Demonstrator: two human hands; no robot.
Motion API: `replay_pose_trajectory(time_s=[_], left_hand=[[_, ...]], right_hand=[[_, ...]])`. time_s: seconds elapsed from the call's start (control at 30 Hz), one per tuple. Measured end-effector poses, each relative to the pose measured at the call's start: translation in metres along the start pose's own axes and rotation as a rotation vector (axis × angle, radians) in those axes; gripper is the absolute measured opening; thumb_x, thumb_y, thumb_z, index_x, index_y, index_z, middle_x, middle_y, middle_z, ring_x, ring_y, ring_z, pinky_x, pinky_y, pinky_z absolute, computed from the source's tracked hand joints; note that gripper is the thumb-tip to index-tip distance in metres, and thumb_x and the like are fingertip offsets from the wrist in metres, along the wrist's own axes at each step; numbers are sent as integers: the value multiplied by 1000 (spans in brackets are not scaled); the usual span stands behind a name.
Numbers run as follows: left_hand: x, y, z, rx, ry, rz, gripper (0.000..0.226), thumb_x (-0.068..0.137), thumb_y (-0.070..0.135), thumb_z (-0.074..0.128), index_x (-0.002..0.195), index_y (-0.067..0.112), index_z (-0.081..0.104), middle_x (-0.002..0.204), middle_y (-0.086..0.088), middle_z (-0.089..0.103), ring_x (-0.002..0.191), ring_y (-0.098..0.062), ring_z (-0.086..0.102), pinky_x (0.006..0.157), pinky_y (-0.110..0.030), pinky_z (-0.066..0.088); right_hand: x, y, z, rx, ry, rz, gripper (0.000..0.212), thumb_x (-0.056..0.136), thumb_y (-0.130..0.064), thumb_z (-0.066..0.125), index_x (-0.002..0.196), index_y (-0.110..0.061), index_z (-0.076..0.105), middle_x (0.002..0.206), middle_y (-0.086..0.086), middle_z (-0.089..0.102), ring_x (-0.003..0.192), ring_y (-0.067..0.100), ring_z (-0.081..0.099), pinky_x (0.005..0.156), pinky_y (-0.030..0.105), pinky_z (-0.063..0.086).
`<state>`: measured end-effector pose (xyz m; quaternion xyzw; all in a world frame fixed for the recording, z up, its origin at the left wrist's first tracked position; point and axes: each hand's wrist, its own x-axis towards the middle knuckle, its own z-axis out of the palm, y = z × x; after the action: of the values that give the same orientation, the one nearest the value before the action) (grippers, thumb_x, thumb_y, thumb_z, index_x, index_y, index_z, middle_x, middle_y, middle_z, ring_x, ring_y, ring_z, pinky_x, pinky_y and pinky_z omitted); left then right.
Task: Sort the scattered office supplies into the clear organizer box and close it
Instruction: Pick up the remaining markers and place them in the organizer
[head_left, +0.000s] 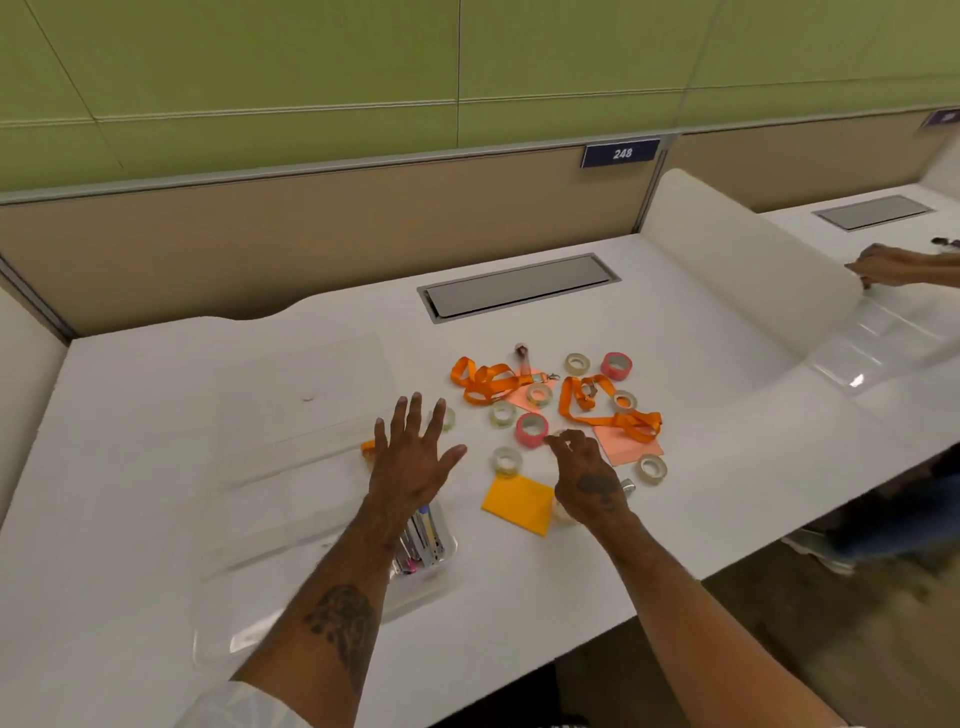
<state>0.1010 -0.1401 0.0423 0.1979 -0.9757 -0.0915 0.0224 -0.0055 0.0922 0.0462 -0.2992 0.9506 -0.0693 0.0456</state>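
While your left hand (410, 457) hovers flat and fully spread above the right edge of the clear organizer box (249, 525), holding nothing, your right hand (584, 475) is the one that works: its fingers are curled downward and the fingertips (553, 441) are just beside the near pink tape roll (531, 429). I cannot tell if they already pinch it or only touch it.

The box lies open at your left, with its lid (304, 387) folded back behind it. In the near compartment some pens (423, 540) are already lying, and one orange item (368, 448) sits at the far right corner, partly hidden by your left hand.

For this step, I advise you to take the roll by its outer rim with thumb and two fingers, and lift straight up, so that the orange lanyard (613, 413) lying next to it is not dragged. The roll is light and stiff, so little force should be enough. Keep the left hand on the box wall if the box tends to slide.

Farther out remain the yellow sticky pad (519, 503), several clear tape rolls (506, 460), two pink paper pads (631, 447), a second lanyard (485, 382) and a second pink roll (616, 365).

I see no brand on any item. The only readable writing is "248" on the blue plate (621, 153) on the partition.
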Motion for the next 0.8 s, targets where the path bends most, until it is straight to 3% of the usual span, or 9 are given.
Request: replay_pose_trajectory(time_s=[0.13,0.3,0.47,0.6,0.7,0.8], left_hand=[[20,22,7,-36,-38,54,75,94,67,21,154,30,-5,163,-7,-8,149,-24,-12,118,-53,-3],[43,41,13,-50,-52,82,77,93,67,23,155,25,3,163,-8,-2,150,-26,-8,118,-54,1],[64,59,14,-68,-84,69,77,95,64,27,155,23,4,163,-7,-1,150,-27,-2,118,-52,8],[87,73,12,-145,-138,6,76,95,62,33,155,20,11,162,-8,11,147,-29,15,113,-47,25],[108,84,11,-182,-142,-11,72,96,59,37,152,19,18,159,-8,22,143,-30,24,108,-49,33],[134,96,10,-196,-132,-31,69,96,55,42,151,18,24,154,-9,30,139,-31,31,104,-48,37]], right_hand=[[-11,36,2,-100,-91,34,67,82,0,52,144,-20,35,148,9,34,133,29,34,89,38,49],[-14,69,6,-134,-160,50,47,91,-23,59,136,-17,46,140,10,41,127,27,40,93,38,49],[1,88,11,-170,-211,-23,27,94,-23,54,120,-16,56,122,10,53,113,26,48,84,36,47],[36,99,-4,18,-263,13,33,91,-31,60,123,-24,55,121,4,59,111,21,53,87,32,46],[70,108,-24,169,-186,32,37,89,-40,62,121,-23,57,117,3,63,109,22,57,88,31,46],[101,115,-39,240,-114,10,47,91,-39,59,135,-26,48,126,4,61,115,25,57,93,32,45]])
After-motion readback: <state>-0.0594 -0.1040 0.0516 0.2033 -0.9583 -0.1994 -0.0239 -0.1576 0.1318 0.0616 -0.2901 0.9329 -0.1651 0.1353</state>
